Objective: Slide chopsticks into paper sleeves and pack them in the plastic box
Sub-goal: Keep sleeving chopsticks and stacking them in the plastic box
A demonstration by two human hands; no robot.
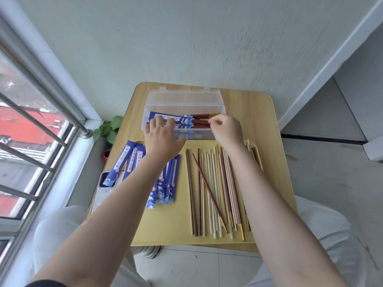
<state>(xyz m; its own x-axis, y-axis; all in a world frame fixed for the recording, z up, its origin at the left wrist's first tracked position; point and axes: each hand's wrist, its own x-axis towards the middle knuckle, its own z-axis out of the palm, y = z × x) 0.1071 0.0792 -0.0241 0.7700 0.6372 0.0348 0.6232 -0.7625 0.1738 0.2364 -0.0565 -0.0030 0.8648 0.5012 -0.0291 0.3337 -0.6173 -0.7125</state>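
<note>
A clear plastic box (182, 100) stands open at the back of the small table, with several blue-sleeved chopsticks (178, 119) lying in it. My left hand (163, 139) reaches over the box's front wall, fingertips touching the sleeved end of the top pair. My right hand (227, 129) pinches the bare red ends of that pair at the box's right side. Several empty blue paper sleeves (167, 183) lie on the left of a yellow tray (172, 228). Several loose chopsticks (215, 189), brown, cream and red, lie on its right.
A phone in a clear case (105, 187) lies at the tray's left edge under one sleeve. A small potted plant (108, 129) stands on the floor left of the wooden table (255, 112). A barred window is at left, a wall behind.
</note>
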